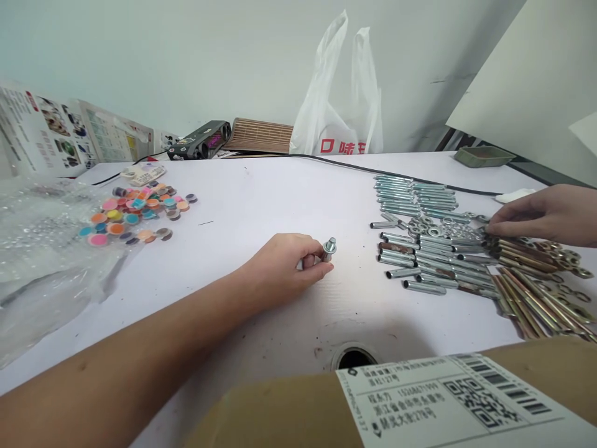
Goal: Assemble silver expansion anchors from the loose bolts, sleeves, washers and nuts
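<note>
At centre, a threaded bolt (329, 248) is clamped by the left hand (291, 264), open tabletop (261, 199) above; at right edge, the right hand's (543, 214) grip, partly hidden, cannot be determined.

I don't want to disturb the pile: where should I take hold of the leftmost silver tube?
Probably pinch the leftmost silver tube across its barrel near the left end, from the left: it lies flat, that end jutting past the other tubes.
</note>
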`<state>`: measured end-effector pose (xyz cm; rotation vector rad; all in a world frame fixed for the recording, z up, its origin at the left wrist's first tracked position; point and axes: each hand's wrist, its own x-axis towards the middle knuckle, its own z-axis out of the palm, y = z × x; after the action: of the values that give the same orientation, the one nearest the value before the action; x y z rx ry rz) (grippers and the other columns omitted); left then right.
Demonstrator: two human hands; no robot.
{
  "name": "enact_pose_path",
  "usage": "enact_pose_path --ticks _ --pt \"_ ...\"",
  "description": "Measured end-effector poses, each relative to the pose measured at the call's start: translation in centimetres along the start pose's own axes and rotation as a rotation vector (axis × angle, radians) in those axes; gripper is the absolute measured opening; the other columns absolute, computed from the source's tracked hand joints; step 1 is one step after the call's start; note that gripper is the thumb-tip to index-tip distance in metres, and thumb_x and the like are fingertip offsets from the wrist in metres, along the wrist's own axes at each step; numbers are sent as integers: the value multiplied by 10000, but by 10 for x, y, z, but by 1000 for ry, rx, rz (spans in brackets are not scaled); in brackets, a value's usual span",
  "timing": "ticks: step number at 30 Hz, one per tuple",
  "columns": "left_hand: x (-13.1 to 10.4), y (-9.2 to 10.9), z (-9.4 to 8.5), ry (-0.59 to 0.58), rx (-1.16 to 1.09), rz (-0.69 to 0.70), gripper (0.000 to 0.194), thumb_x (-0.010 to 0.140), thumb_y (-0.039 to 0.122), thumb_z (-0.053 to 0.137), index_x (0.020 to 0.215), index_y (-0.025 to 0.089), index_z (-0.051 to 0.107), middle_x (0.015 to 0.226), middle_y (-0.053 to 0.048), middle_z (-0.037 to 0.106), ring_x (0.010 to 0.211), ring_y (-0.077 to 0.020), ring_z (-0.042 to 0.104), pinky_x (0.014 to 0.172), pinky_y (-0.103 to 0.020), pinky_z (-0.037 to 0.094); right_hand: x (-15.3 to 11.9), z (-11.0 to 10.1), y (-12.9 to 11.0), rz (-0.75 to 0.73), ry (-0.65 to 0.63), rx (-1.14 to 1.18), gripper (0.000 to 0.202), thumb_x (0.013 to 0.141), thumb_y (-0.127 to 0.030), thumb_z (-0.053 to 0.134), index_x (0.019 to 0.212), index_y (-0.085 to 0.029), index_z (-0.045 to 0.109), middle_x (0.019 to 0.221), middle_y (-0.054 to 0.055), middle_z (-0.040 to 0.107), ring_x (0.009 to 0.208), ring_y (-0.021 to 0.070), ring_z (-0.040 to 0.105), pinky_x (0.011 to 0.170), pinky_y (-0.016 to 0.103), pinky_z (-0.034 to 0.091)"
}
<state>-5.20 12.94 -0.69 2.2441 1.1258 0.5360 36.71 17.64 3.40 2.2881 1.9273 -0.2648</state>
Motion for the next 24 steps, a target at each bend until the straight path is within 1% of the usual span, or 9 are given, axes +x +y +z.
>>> enact_pose_path --ticks 2,4,6,9,12,16,19,22,24 --pt "0 0 0 -1 0 5 275 813 311 547 606 150 467 650 38 537 597 -84 445 574 -238 323 2 -1 0 77 -96 21 312 764 -495 627 923 -243 721 1034 31 655 889 143 581 808 273 417" --pt "0 0 -1 2 2 7 272 814 311 546 608 151 470 650 37 539 598 -86 450 576 -240 326 3 -1 -1 131 -85 33 324 750 -502 633 927 -242 709 1058 27 647 920 155 570 827 287 407" --pt "1 0 -2 -15 2 3 278 820 321 536 610 153 469 662 31 547 622 -94 472 583 -242 332 3 -1 -1 120 -79 46 362 700 -528 660 914 -239 710 1057 34 647 932 174 568 829 303 406" --pt "1 0 -2 -41 -4 -6 288 827 339 523 614 156 462 687 22 559 685 -113 521 593 -247 341 4 0 2 81 -94 63 479 600 -621 678 907 -254 713 1044 31 648 942 196 567 836 321 408" --pt "1 0 -1 -10 -2 -9 295 823 335 528 603 155 449 673 22 553 702 -122 546 592 -251 337 6 1 8 113 -103 62 552 529 -706 661 878 -281 708 1002 -2 655 919 192 570 822 317 422" --pt "1 1 0 -12 2 -9 297 822 332 529 600 154 445 679 18 560 718 -129 564 596 -251 341 10 1 15 106 -107 53 570 462 -705 693 858 -294 702 986 -33 656 933 190 572 828 309 441" --pt "1 1 -2 -22 0 -9 298 824 339 526 603 155 447 680 13 560 723 -133 566 596 -251 341 10 0 18 119 -73 62 502 503 -652 701 861 -301 703 989 -45 659 961 194 572 866 315 439" --pt "1 1 -2 -37 2 -11 288 824 337 526 610 157 458 677 12 556 717 -132 555 599 -249 342 4 -6 14 122 49 119 385 626 -582 646 899 -317 702 1015 -53 658 984 200 570 934 350 413" --pt "1 1 -2 -39 -2 -14 275 823 332 526 617 159 467 678 13 555 712 -129 541 604 -247 345 -6 -13 6 58 126 160 388 703 -575 586 984 -330 691 1051 -41 651 957 203 581 901 369 427"
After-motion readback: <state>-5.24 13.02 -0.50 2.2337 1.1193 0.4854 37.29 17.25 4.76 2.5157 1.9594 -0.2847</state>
